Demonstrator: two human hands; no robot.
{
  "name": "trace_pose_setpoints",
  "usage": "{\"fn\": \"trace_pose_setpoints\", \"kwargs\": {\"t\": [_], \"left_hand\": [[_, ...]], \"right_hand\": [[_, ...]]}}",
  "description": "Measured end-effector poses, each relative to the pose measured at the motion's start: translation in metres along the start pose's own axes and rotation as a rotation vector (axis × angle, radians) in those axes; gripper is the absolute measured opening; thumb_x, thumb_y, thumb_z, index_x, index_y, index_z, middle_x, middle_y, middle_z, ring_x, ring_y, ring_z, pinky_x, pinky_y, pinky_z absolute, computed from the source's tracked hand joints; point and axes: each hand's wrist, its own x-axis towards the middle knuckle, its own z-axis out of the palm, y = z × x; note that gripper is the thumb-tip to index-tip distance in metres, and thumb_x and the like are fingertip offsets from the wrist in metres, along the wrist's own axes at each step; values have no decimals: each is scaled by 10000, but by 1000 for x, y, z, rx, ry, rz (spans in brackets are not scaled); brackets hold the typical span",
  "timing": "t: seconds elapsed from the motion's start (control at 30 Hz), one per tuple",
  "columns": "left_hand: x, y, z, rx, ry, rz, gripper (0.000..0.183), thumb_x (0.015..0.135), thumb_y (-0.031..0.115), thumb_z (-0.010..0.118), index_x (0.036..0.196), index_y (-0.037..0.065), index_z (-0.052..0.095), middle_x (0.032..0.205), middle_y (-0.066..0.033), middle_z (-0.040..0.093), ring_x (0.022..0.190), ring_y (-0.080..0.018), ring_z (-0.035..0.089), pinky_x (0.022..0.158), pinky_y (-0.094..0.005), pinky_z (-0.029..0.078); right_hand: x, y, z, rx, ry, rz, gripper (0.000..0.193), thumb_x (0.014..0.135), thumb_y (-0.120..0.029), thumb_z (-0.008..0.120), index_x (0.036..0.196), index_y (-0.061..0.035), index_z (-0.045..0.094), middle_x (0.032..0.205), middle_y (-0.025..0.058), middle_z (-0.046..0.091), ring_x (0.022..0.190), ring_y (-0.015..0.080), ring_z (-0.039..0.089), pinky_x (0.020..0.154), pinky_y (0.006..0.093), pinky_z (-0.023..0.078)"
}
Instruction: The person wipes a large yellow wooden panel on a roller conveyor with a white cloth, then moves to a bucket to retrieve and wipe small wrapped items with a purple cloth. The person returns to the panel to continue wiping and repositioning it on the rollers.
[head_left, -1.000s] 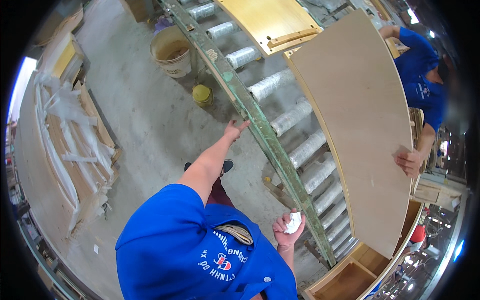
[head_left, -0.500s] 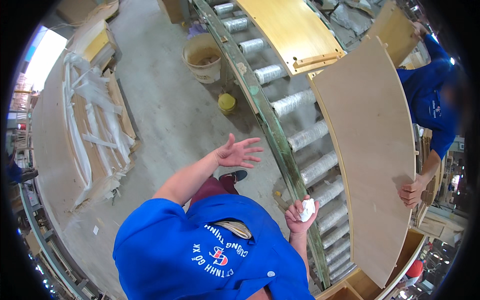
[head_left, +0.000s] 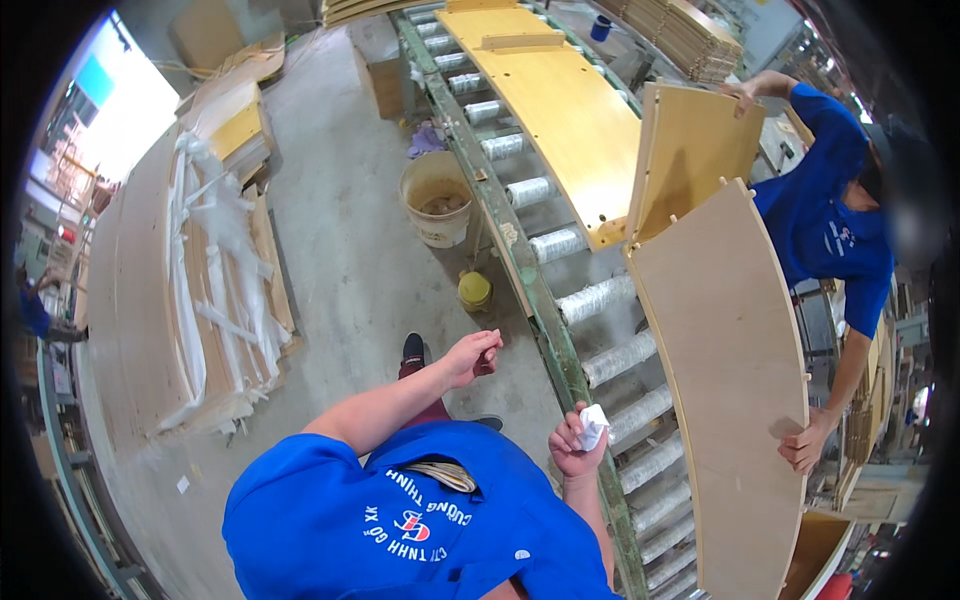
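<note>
In front of my body, my left hand (head_left: 474, 358) hangs in the air over the floor. Its fingers are curled in, and no object shows in them. Beside the conveyor's green rail (head_left: 562, 372), my right hand (head_left: 572, 448) grips a crumpled white wad (head_left: 593, 426), which could be paper or cloth. A curved, pale wooden panel (head_left: 725, 340) with small pegs along its edges lies on the rollers to the right, apart from both my hands. Across from me, a co-worker in a blue shirt (head_left: 835, 235) rests one hand on that panel and holds a smaller upright board (head_left: 695, 150) with the other.
A long yellow wooden panel (head_left: 560, 110) lies farther up the rollers (head_left: 620, 355). Under the rail stand a dirty white bucket (head_left: 436, 215) and a small yellow container (head_left: 474, 290). Stacked curved boards with torn plastic wrap (head_left: 215, 290) occupy the left side.
My left hand has gone from spread fingers to curled ones and lowered slightly. My right hand still grips the wad. The co-worker's upright board has come against the pale panel's far end.
</note>
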Motion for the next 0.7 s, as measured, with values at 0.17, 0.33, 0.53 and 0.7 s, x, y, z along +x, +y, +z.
{"fn": "trace_pose_setpoints", "kwargs": {"t": [0.17, 0.33, 0.53, 0.7], "left_hand": [[16, 48, 36, 377, -222, 186, 311, 970, 300, 432, 745, 89, 473, 580, 34, 413, 522, -78, 423, 539, -247, 406], [64, 129, 29, 588, -419, 400, 488, 985, 387, 340, 638, 78, 491, 592, -5, 513, 553, -104, 481, 585, -257, 415], [86, 215, 12, 816, -358, 436, 316, 955, 337, 450, 837, 69, 571, 767, -21, 584, 701, -96, 538, 675, -259, 445], [78, 214, 24, 1133, -783, 274, 296, 879, 331, 587, 981, 57, 546, 857, -40, 596, 808, -119, 552, 715, -281, 451]], "right_hand": [[57, 20, 25, 11, 119, -80, 382, 865, -383, 421, 1034, -67, 552, 814, 76, 474, 646, 168, 401, 558, 287, 321], [119, 30, 56, 52, 23, -219, 421, 851, -416, 467, 1055, -57, 549, 748, 55, 425, 593, 149, 369, 533, 273, 317], [144, 8, 89, 14, -109, -533, 386, 872, -325, 471, 1102, -22, 536, 752, 51, 419, 585, 147, 371, 530, 273, 325], [172, 39, 89, 76, 16, -619, 362, 877, -307, 443, 1077, -28, 557, 793, 68, 430, 631, 172, 376, 556, 287, 315]]}}
